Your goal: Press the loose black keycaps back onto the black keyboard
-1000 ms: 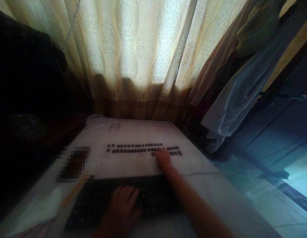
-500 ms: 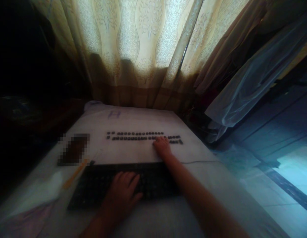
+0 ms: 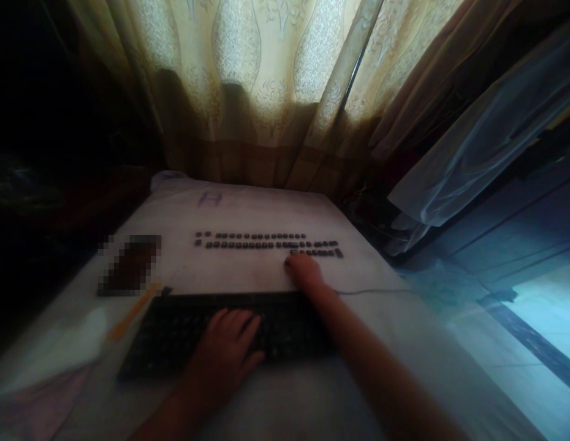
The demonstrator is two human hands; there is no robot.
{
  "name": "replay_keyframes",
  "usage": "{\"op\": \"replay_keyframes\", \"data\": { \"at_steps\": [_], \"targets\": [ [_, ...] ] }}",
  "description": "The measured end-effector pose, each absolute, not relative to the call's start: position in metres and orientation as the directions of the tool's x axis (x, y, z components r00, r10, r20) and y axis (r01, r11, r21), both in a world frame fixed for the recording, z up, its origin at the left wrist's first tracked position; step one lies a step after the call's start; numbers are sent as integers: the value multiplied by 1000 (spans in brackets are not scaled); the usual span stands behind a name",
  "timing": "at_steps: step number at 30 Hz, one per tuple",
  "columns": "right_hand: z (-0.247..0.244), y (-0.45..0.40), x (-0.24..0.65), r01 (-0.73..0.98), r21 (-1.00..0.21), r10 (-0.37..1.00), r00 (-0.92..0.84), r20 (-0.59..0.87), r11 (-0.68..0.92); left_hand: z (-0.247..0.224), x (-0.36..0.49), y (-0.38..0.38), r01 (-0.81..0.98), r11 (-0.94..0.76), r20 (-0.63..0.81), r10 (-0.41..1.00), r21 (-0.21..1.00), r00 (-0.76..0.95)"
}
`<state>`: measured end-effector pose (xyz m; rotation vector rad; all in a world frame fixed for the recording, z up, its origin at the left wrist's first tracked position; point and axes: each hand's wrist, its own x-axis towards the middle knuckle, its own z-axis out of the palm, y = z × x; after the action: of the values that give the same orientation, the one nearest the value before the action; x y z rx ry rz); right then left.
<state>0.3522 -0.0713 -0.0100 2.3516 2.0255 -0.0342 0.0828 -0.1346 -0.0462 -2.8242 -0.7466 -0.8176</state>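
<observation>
A black keyboard [image 3: 174,334] lies across the near part of the white-covered table. My left hand [image 3: 232,343] rests on its middle, fingers stretched out and slightly apart. Beyond the keyboard, loose black keycaps [image 3: 239,245] are laid out in rows. My right hand [image 3: 306,271] is just below the right end of these rows, its fingers closed on a small dark keycap [image 3: 287,263] at the tabletop. The fingertips are blurred. My right forearm covers part of the keyboard's right end.
Left of the keyboard lie an orange stick-like tool [image 3: 133,313] with a dark end, a pixelated dark rectangular item [image 3: 131,266] and a pale cloth [image 3: 64,343]. A cable [image 3: 372,291] runs off to the right. Patterned curtains [image 3: 276,73] hang behind the table; clothes hang at right.
My right hand has drawn back slightly from the rows, uncovering keycaps it hid before. My left hand stays on the keyboard. The camera view has shifted a little.
</observation>
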Motion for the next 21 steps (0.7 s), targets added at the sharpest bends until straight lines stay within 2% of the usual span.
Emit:
{"op": "replay_keyframes", "data": {
  "at_steps": [7,12,13,15,17,21],
  "targets": [
    [4,-93,344,946,-277,984,177,16,-166,-38,82,-134,442,-896,531,392,38,751],
    [3,-145,321,873,-485,997,76,23,-56,-36,82,-136,402,-914,544,368,62,754],
    [-1,-154,317,820,-572,998,42,52,-5,-36,82,-137,399,-914,540,370,67,756],
    [-10,-167,314,746,-663,993,12,114,67,-37,83,-138,396,-914,522,378,82,765],
    [-18,-172,314,700,-704,985,-2,170,123,-37,84,-139,396,-913,507,387,96,770],
    [-27,-171,315,680,-713,978,-29,208,171,-36,87,-139,406,-907,494,404,109,770]
  ]
}}
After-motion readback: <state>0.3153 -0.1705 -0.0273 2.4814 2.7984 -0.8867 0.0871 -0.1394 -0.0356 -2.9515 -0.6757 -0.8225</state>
